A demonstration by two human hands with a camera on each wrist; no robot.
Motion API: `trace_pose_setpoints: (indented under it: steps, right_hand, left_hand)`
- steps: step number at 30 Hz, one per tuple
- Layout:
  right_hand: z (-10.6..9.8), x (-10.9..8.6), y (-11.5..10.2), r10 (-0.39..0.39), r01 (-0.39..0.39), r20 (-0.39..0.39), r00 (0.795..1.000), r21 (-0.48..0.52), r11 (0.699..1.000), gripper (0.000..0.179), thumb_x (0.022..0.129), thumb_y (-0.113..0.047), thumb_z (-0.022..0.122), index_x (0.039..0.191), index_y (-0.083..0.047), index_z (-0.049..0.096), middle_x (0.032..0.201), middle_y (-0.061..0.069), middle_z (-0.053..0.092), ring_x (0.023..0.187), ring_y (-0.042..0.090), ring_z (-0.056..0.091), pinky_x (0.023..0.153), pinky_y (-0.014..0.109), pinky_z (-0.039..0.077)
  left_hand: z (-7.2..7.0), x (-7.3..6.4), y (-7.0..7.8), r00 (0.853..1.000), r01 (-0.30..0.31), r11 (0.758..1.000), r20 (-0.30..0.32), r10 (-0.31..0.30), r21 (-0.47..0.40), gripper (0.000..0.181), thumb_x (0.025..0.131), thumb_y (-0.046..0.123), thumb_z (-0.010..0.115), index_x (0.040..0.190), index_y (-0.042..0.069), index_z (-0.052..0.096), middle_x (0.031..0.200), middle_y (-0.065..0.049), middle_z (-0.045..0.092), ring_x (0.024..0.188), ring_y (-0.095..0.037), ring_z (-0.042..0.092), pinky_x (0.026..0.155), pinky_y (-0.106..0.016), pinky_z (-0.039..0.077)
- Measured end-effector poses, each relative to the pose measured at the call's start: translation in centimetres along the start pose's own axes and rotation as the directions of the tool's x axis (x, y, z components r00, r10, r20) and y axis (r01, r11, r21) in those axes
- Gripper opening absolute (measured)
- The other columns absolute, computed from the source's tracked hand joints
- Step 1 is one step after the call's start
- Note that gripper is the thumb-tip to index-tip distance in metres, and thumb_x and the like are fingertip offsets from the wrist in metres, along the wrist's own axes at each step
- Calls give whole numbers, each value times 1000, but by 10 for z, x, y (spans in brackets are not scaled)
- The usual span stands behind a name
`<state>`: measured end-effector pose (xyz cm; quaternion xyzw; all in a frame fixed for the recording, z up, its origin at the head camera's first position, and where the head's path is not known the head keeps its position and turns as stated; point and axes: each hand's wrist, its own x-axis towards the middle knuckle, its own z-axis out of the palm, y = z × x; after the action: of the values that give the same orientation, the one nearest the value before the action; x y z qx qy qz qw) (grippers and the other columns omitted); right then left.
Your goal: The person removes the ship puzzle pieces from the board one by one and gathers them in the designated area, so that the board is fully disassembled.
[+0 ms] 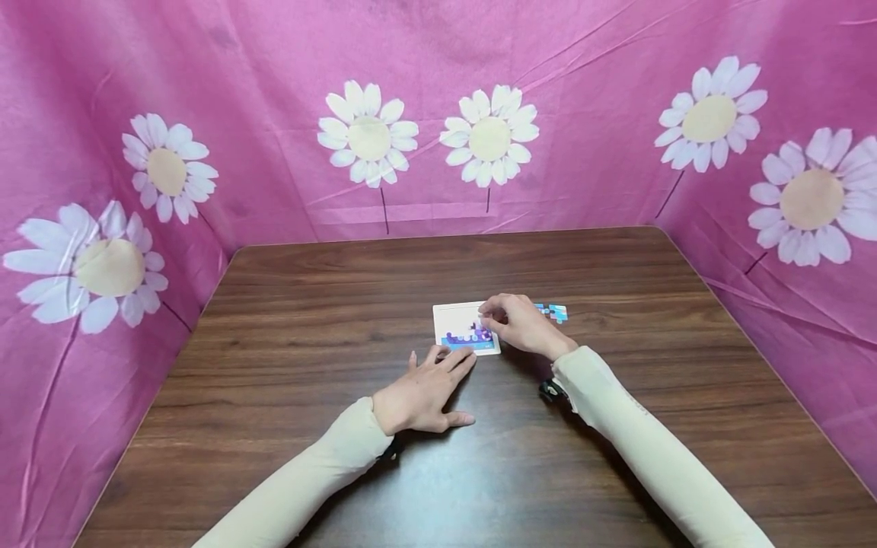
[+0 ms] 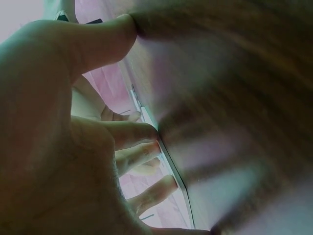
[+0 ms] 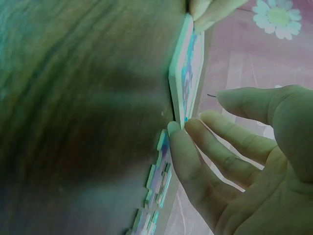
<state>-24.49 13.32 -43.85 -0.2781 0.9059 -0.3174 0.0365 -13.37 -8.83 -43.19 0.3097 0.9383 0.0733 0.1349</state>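
Note:
A small jigsaw puzzle tray (image 1: 457, 308) with a white frame lies on the table, its lower part filled with purple and blue pieces (image 1: 466, 344). My left hand (image 1: 426, 390) lies spread, its fingertips on the tray's near edge and its thumb out to the side. Over the tray's right side is my right hand (image 1: 524, 326), covering part of the frame. In the right wrist view its fingers (image 3: 215, 152) reach to the tray's corner, the thumb stands apart, and no piece shows between them. Loose jigsaw pieces (image 1: 558, 313) lie just beyond the right hand, partly hidden by it.
Both hands work over a brown wood-grain table (image 1: 329, 289). Pink cloth (image 1: 432, 46) with large white daisies hangs around its back and sides. The table's far edge runs a short way behind the tray.

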Motion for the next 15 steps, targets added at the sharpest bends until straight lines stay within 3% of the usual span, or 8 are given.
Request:
trace_pose_setpoints:
  steps: [15]
  right_hand:
    - [7,4,-1,-7,7,-13,1000,-14,1000,20,98,-14,71,113,-1,74,109,13,75,94,24,70,87,44,58]
  left_hand:
    - [0,2,0,1000,13,1000,16,-13,6,96,95,63,65,167,15,24,175,0,23,156,-36,27,110,-79,35]
